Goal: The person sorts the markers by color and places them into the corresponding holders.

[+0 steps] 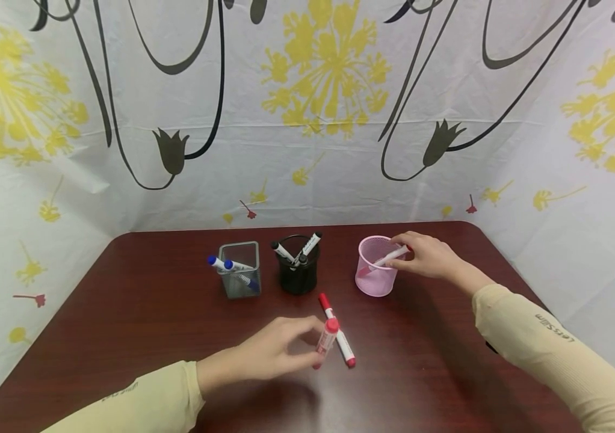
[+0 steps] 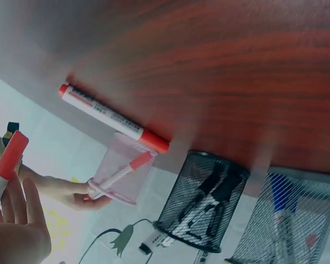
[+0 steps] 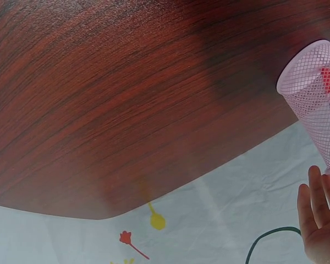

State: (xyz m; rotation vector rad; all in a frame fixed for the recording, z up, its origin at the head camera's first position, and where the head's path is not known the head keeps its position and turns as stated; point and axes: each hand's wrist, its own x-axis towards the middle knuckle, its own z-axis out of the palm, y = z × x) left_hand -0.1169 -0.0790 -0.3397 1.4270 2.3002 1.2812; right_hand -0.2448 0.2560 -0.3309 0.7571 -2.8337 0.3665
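Observation:
My left hand (image 1: 269,352) pinches a red-capped marker (image 1: 325,341) above the table, thumb below and fingers above. In the left wrist view, that marker's red cap (image 2: 12,155) points up past the fingers. At the right, my right hand (image 1: 425,255) holds the end of another red marker (image 1: 391,256) at the rim of the pink mesh cup (image 1: 375,287). This marker slants down into the cup, its red cap (image 3: 329,81) showing through the mesh. A third red marker (image 1: 344,344) lies on the table, partly behind the one in my left hand.
A black mesh cup (image 1: 298,281) with several black markers stands left of the pink cup. Farther left is a grey square mesh holder (image 1: 239,290) with blue markers. A patterned cloth (image 1: 307,180) hangs behind the dark wooden table (image 1: 161,300).

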